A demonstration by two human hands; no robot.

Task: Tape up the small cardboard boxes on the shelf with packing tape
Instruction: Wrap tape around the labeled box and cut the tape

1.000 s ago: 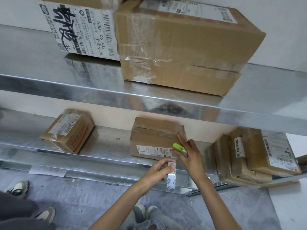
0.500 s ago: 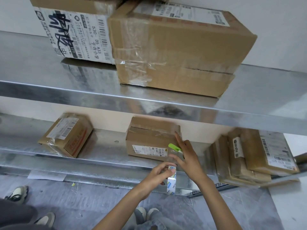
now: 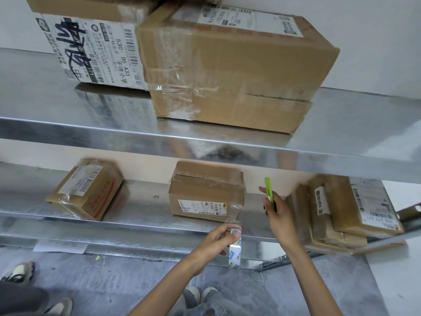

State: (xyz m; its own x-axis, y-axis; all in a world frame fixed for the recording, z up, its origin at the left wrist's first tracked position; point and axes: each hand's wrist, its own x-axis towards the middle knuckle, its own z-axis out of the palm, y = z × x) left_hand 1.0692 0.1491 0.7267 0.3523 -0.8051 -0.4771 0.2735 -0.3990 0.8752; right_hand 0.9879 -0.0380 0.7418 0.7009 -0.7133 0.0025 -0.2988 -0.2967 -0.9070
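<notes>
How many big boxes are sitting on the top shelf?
2. The box with black scribbled writing is on the left. The plain brown box sits right beside it, pressed against its right side. More may be hidden past the picture's top edge.

Obs: I am viewing what is reading as a parcel storeroom. Galvanised metal shelving (image 3: 159, 135) is spanning the frame; taped cartons (image 3: 206, 190) are sitting on it, barcoded shipping labels (image 3: 95, 53) are showing upper left, and a bare concrete floor (image 3: 114, 281) is running along the bottom.
</notes>
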